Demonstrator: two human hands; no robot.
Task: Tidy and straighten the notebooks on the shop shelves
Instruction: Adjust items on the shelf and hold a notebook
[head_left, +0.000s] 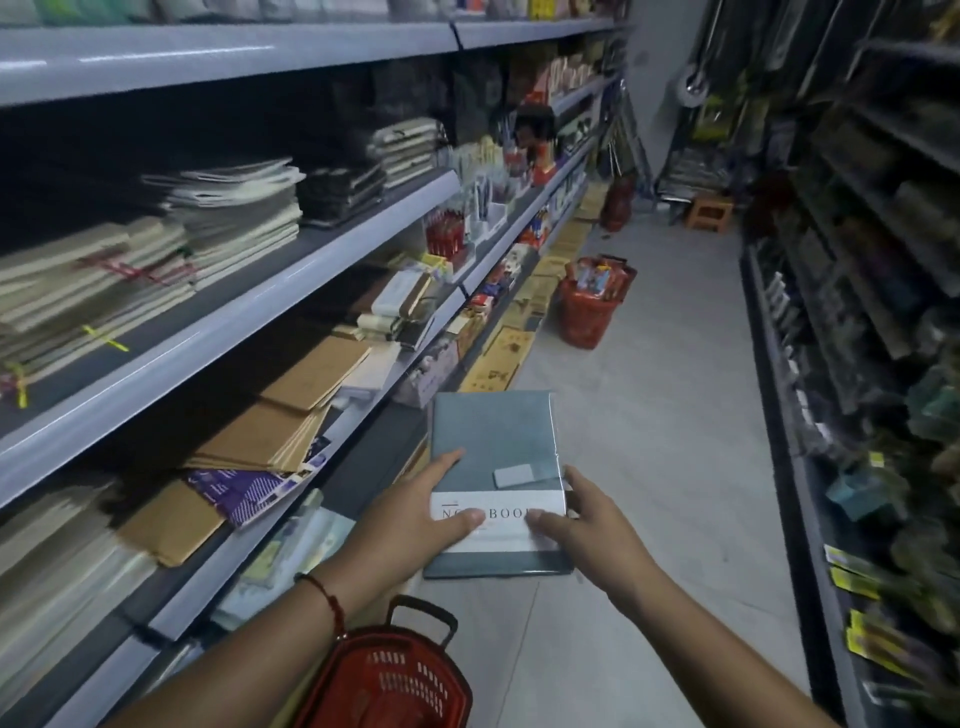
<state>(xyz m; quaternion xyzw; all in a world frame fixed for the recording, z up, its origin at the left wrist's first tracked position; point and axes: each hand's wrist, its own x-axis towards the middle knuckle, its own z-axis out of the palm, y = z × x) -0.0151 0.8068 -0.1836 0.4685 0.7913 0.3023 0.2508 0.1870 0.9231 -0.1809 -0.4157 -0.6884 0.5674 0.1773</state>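
I hold a grey-green notebook (493, 441) with a white band printed "NOTEBOOK" out over the aisle floor, in front of the shelves. My left hand (415, 514) grips its left edge, thumb on the band. My right hand (587, 519) grips the right edge, thumb also on the band. On the shelves (291, 291) to the left lie uneven stacks: brown kraft notebooks (306, 395), a purple patterned one (244, 491) sticking out, and pale stacks (234, 218) on the shelf above.
A red shopping basket (384, 675) sits on the floor under my left forearm. Another red basket (589, 306) full of goods stands farther down the aisle, near an orange stool (709, 210). Dark shelving (857, 312) lines the right side.
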